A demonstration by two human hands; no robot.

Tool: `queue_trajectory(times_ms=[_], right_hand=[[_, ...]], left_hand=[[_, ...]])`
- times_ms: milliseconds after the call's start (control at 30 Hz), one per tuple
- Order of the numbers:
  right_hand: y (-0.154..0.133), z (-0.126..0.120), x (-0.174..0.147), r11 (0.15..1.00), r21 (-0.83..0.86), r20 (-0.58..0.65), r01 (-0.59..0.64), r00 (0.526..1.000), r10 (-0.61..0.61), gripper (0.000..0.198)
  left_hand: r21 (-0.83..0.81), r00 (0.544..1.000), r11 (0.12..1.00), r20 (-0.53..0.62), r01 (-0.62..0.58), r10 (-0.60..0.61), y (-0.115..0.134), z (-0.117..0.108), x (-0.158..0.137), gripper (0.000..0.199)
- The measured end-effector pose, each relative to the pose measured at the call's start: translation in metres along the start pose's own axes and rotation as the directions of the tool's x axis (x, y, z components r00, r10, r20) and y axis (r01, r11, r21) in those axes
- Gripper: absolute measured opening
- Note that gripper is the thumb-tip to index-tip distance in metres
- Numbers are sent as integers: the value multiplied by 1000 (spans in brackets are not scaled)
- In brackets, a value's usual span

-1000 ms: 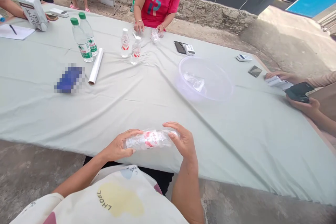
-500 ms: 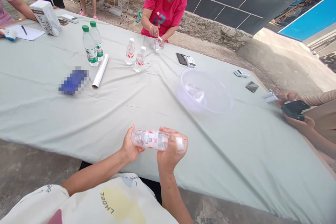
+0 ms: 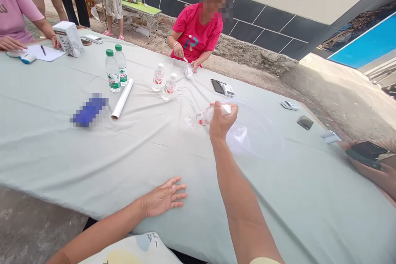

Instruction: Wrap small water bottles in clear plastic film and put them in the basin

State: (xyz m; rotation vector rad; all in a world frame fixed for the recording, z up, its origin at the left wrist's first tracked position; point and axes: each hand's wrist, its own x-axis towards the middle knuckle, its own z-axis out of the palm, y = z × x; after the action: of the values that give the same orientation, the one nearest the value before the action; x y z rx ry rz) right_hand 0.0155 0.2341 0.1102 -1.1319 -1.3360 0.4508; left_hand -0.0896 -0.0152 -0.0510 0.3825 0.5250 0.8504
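Note:
My right hand (image 3: 223, 120) is wrapped round the capped end of a clear plastic water bottle (image 3: 199, 119), which lies nearly level with its base pointing left. The bottle has a white cap and a red-and-white label. Just behind and right of that hand is a clear round plastic basin (image 3: 262, 148) with a crumpled clear wrapper or bag (image 3: 239, 132) in it. My left hand (image 3: 165, 198) holds nothing. Its fingers are spread over the cloth near the table's front edge.
Two small water bottles (image 3: 158, 77) stand ahead, with two green-capped bottles (image 3: 113, 72) and a white roll (image 3: 122, 99) to the left. A person in pink (image 3: 198, 29) handles another bottle across the cloth-covered table (image 3: 93, 161). Phones and small devices (image 3: 290, 105) lie right.
My left hand has let go of the bottle and opened. My right hand has carried the bottle forward, away from my body, to the basin's near left side.

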Motion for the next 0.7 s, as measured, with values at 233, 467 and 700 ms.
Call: queue_trajectory(times_ms=[233,467,700], right_hand=[[57,75,42,948,-281,175,-151,963,205,38],[60,69,40,945,-287,354,-157,899,257,75],[49,-7,62,956,-285,283,64,959,20,50]], left_hand=[[-7,1000,1000,-10,8,-8,-3,2,1,45],[-35,999,999,-16,39,-39,2,4,2,63],[-73,999,997,-9,38,-39,4,3,0,58]])
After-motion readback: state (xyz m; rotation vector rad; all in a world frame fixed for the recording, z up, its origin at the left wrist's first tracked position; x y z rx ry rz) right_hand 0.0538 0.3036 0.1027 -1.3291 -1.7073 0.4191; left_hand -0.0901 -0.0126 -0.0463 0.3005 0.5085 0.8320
